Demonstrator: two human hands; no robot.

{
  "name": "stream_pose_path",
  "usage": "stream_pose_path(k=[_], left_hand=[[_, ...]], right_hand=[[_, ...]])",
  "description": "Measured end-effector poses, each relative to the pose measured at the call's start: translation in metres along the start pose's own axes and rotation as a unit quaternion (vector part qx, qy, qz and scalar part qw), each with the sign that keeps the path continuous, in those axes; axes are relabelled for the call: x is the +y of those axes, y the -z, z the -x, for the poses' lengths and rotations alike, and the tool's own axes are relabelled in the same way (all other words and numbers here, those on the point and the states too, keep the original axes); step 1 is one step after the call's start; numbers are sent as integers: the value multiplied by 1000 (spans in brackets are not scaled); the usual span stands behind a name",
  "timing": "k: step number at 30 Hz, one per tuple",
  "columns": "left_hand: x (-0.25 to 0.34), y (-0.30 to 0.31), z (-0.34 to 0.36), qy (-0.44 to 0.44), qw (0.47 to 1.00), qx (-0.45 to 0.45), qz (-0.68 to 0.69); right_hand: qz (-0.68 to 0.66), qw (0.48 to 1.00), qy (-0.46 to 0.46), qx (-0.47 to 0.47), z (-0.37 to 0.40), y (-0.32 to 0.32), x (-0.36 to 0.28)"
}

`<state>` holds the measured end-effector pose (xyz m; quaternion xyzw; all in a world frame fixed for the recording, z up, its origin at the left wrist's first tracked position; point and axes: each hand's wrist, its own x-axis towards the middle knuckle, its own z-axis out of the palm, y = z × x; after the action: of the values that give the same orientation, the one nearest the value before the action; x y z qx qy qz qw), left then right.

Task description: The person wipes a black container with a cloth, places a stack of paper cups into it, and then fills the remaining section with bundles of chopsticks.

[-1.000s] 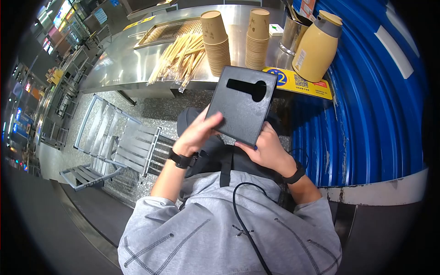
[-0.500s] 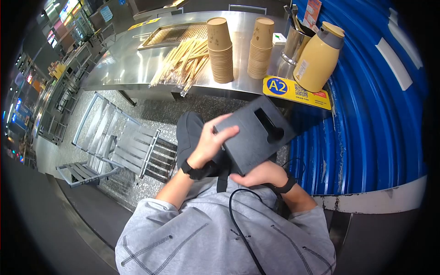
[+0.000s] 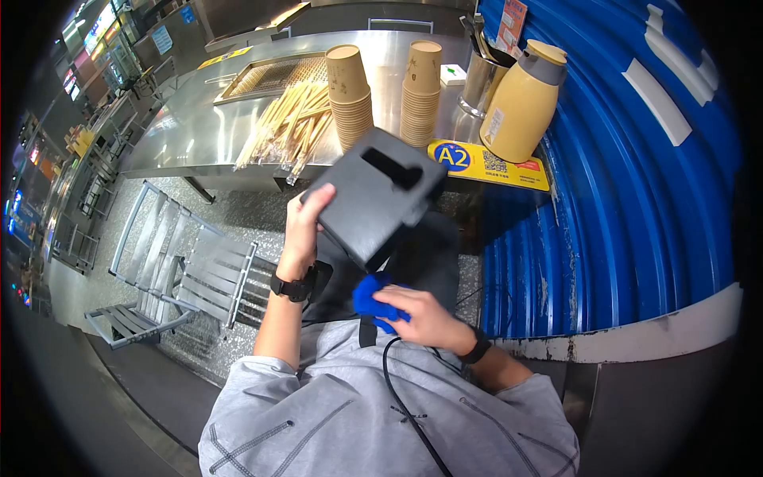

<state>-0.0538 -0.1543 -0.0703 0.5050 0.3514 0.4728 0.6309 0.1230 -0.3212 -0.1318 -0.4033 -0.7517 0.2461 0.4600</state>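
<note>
My left hand (image 3: 302, 230) grips the left edge of a black tissue box (image 3: 358, 203), its thumb on the upper face. The box is tilted, and a keyhole-shaped slot shows in that face. Below its near corner, my right hand (image 3: 425, 318) is closed around a crumpled blue cloth (image 3: 369, 298). A small gap separates the cloth from the box. Both are held above my lap, and the underside of the box is hidden.
On the steel table (image 3: 191, 143) stand two stacks of paper cups (image 3: 350, 115) (image 3: 419, 111), wrapped chopsticks (image 3: 290, 119), a grill grate (image 3: 274, 75), a yellow jug (image 3: 517, 107), a utensil holder (image 3: 482, 83) and an A2 sign (image 3: 477, 163). Folding chairs (image 3: 191, 262) stand left; a blue corrugated wall (image 3: 620, 215) rises right.
The tissue box has shifted left and upward in my left hand. My right hand has come away from its lower edge, and the blue cloth now shows in it. The view has shifted slightly.
</note>
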Motion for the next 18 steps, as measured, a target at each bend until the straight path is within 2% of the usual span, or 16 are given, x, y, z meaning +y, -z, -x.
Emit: stream_pose_path(k=[1,2,5,7,9,12,15,17,18], left_hand=[[-5,4,-6,15,999,21,22],[-10,1,-6,19,998,22,54],[-6,-12,-1,65,985,25,159],[-16,-2,-1,95,961,7,258],[-22,8,2,117,938,-20,325],[-26,5,3,111,922,-25,369],[-32,3,4,109,925,-32,362],[-28,-8,8,98,939,-37,328],[-32,-10,7,95,945,-32,312]], right_hand=[[2,999,23,40,-2,-10,-1],[-3,997,5,75,-6,-13,-8],[-141,974,-142,105,-11,-2,-29],[-289,917,-236,139,-2,10,-39],[-345,887,-259,165,4,27,-49],[-392,849,-241,262,6,39,-60],[-382,855,-190,295,-3,49,-73],[-332,883,-192,270,-13,47,-85],[-218,932,-170,235,-18,46,-84]])
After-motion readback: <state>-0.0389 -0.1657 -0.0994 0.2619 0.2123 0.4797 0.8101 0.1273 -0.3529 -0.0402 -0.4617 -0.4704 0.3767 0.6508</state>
